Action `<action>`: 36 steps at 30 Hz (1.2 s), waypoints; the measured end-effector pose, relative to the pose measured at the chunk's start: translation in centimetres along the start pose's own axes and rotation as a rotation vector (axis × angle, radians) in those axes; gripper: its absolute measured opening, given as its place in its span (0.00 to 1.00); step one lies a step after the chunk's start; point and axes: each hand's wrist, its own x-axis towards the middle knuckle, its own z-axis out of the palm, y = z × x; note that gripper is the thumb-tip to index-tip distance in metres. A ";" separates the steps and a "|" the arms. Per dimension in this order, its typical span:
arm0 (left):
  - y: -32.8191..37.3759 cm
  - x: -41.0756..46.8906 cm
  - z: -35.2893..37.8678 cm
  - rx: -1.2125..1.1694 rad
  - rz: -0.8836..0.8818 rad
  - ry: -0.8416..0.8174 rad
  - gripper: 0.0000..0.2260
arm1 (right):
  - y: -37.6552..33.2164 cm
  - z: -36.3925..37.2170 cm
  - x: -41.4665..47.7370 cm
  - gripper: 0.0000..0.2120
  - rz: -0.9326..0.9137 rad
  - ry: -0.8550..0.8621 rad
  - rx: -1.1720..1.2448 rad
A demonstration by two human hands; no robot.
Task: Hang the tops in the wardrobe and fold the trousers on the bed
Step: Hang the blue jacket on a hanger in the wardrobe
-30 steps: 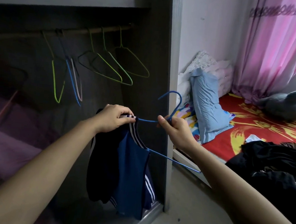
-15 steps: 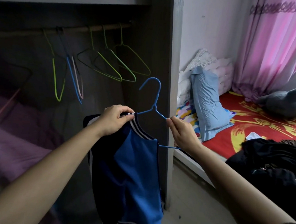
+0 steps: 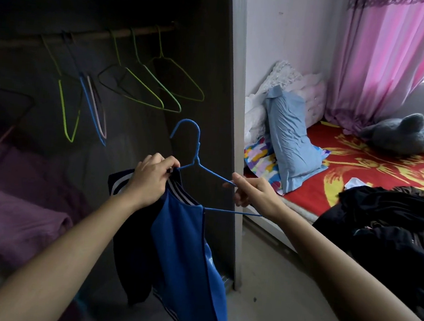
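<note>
A blue and navy top (image 3: 184, 248) with striped collar hangs partly on a blue wire hanger (image 3: 195, 158), held in front of the open wardrobe. My left hand (image 3: 149, 177) grips the top's collar at the hanger's left shoulder. My right hand (image 3: 251, 194) pinches the hanger's bare right arm, which sticks out of the top. The hook points up, below the wardrobe rail (image 3: 88, 37). A dark pile of clothes (image 3: 386, 223) lies on the bed (image 3: 375, 173) at the right.
Several empty wire hangers (image 3: 145, 89) hang on the rail. Purple folded bedding (image 3: 15, 206) fills the wardrobe's lower left. The wardrobe's side panel (image 3: 230, 136) stands between wardrobe and bed. A blue pillow (image 3: 291, 134), a grey plush toy (image 3: 400, 134) and pink curtains (image 3: 386, 55) are near the bed.
The hanger turned upright, its hook now pointing up and shifted left. The top spread open to show its blue front. My right hand slid from the neck out along the hanger's right arm.
</note>
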 end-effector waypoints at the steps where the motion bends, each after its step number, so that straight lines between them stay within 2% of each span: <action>1: -0.2 -0.1 0.1 -0.001 0.007 0.045 0.12 | 0.1 0.2 0.0 0.24 -0.014 0.032 0.001; 5: -0.8 0.2 -0.4 -0.092 -0.039 0.187 0.14 | 1.7 0.9 0.8 0.20 -0.173 0.455 -0.209; 7: -1.2 0.5 -1.4 -0.122 -0.035 0.271 0.15 | 2.3 1.3 0.8 0.19 -0.162 0.622 -0.241; 12: -1.4 1.7 -4.5 -0.039 -0.043 0.378 0.15 | 4.9 3.2 1.0 0.15 -0.010 0.698 -0.157; 14: -1.4 2.2 -5.2 -0.034 -0.037 0.407 0.14 | 6.2 4.4 1.0 0.10 0.050 0.668 -0.140; 16: -1.3 2.7 -5.9 -0.063 -0.017 0.434 0.14 | 6.8 6.1 0.9 0.06 0.043 0.517 -0.185; 19: -0.7 3.7 -7.2 -0.076 0.006 0.481 0.14 | 6.9 9.0 1.4 0.08 -0.021 0.225 -0.321; 21: -0.4 4.3 -8.0 -0.066 0.036 0.514 0.15 | 6.5 10.6 2.2 0.12 -0.061 0.136 -0.375; 25: -0.3 4.8 -9.0 -0.064 0.067 0.553 0.14 | 5.3 12.3 4.2 0.15 -0.084 0.153 -0.400; 29: -1.5 4.3 -9.0 -0.091 0.043 0.551 0.14 | 4.8 11.6 6.0 0.07 -0.121 0.178 -0.410; 32: -2.0 4.1 -8.5 -0.116 0.027 0.553 0.15 | 4.6 10.9 6.1 0.05 -0.127 0.104 -0.402; 36: -1.2 4.4 -7.8 -0.157 0.085 0.509 0.16 | 4.2 11.5 5.9 0.13 -0.114 -0.007 -0.455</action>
